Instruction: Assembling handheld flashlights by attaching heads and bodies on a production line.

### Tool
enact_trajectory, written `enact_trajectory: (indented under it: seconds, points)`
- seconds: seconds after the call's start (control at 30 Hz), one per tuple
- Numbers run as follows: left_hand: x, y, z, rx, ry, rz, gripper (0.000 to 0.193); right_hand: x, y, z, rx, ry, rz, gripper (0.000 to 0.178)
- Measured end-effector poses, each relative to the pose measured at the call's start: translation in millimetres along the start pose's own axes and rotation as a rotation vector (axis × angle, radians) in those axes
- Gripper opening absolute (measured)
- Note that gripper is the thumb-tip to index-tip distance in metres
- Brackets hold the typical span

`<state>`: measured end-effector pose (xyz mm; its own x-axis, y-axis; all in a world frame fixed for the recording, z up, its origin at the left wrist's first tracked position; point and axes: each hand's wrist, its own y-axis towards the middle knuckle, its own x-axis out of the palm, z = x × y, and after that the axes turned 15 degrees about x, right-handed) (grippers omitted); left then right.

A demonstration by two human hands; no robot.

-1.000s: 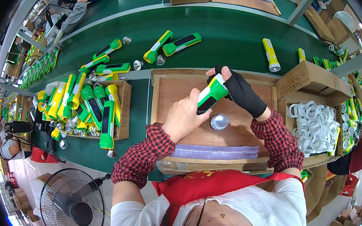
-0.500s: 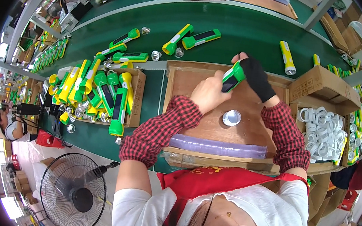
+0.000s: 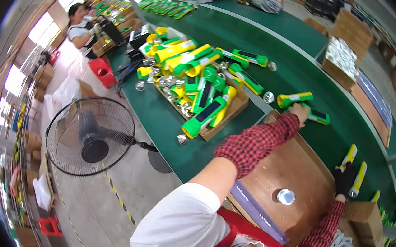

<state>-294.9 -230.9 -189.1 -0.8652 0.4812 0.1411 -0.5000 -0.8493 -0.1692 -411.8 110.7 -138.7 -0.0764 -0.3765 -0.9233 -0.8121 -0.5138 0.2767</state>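
Beyond the shallow brown wooden tray point(image 3: 308, 167), the black-gloved right hand point(image 3: 344, 180), its grip closed around a yellow-and-white plastic flashlight point(image 3: 349, 153), should avoid knocking its lookalike neighbour point(image 3: 359, 178), while the bare left hand point(image 3: 299, 113), grip impossible to tell, should meet the green-and-yellow flashlight point(image 3: 287, 100) squarely.

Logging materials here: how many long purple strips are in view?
2: one purple strip along the near side of the wooden tray, a second strip at upper right, beside a brown board. More could be hidden.
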Motion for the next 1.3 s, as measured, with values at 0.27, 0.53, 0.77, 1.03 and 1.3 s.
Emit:
enact_trajectory:
  seconds: [0.27,0.53,0.77,1.03,1.3]
  points:
    - [26,-58,51,0.692,0.094,-0.002,0.033,-46,7,-44,-0.004,0.267,0.073,0.020]
    - [-53,-196,180,0.816,-0.336,-0.559,0.043,-144,-48,-195,0.105,0.985,-0.243,0.043]
    - [-109,-297,146,0.742,-0.025,-0.717,0.051,-141,-119,-224,0.067,1.078,-0.581,0.032]
    - [-142,-342,100,-0.096,-0.345,-0.763,0.042,-133,-207,-211,-0.196,0.876,-0.504,0.032]
    - [-144,-359,76,-0.370,-0.407,-0.833,0.032,-120,-245,-181,-0.021,0.905,-0.411,0.040]
